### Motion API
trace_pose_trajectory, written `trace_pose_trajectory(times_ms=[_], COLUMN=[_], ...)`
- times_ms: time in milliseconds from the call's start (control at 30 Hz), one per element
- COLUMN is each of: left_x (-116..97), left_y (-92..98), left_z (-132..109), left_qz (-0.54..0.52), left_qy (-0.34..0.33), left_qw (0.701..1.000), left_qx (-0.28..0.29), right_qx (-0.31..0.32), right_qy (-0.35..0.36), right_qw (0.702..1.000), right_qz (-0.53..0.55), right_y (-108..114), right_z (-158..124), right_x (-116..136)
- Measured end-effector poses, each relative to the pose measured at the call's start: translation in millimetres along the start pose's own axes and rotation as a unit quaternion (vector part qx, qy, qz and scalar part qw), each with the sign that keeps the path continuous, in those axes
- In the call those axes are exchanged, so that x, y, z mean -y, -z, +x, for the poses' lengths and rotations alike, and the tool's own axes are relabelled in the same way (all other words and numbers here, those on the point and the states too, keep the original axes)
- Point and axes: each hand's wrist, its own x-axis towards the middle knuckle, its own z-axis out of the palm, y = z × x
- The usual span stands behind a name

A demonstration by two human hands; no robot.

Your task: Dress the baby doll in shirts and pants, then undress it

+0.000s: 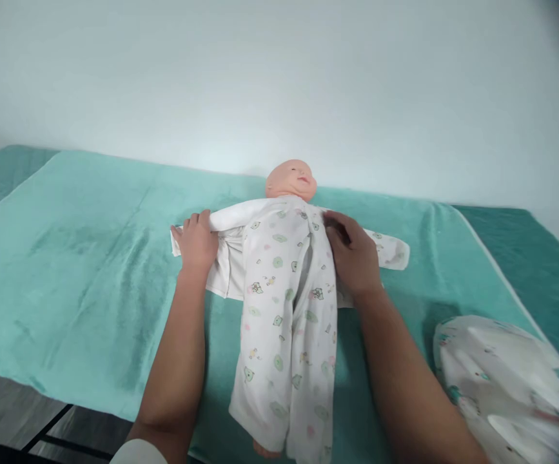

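A baby doll (293,180) lies on its back, its head at the wall side and turned to the right. Printed baby trousers (279,322) cover its front up to the chest, with one foot (265,450) peeking out below. Under them a white baby shirt (228,274) is spread out to both sides. My left hand (198,241) is closed around the end of the left sleeve. Beside the doll's chest, my right hand (354,254) has curled fingers at the edge of the printed cloth; what they pinch is hidden. The right sleeve (392,251) sticks out beyond that hand.
A light green sheet (90,258) covers the table, with darker green cloth (525,258) at the right end. Bundled white printed cloth (496,380) lies at the lower right. A pale wall (279,77) stands behind. Dark metal legs (49,428) show at lower left.
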Motion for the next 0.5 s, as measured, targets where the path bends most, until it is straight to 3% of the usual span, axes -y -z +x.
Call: trace_pose_trajectory(times_ms=[133,300,400,500], left_x=[-4.5,-24.8,-45.7,-73.2], left_y=[1.2,6.3,17.0,29.1], left_z=[-1.9,-14.9,-30.6,-47.9], left_qz=[-0.002,-0.016,-0.116,-0.204], left_qy=[0.003,-0.034,-0.111,-0.243], left_qw=[1.0,0.997,0.985,0.948], left_qx=[-0.003,-0.068,-0.065,-0.01], right_qx=[-0.009,-0.05,-0.066,-0.065], right_qy=[0.046,0.024,0.004,-0.026], right_qw=[0.99,0.981,0.976,0.975], right_qz=[-0.134,-0.187,-0.208,-0.21], right_y=[2.4,-4.6,-7.6,-7.2], right_z=[-6.7,-3.2,-1.1,1.3], right_x=[-25.1,-21.4,-18.1,-18.1])
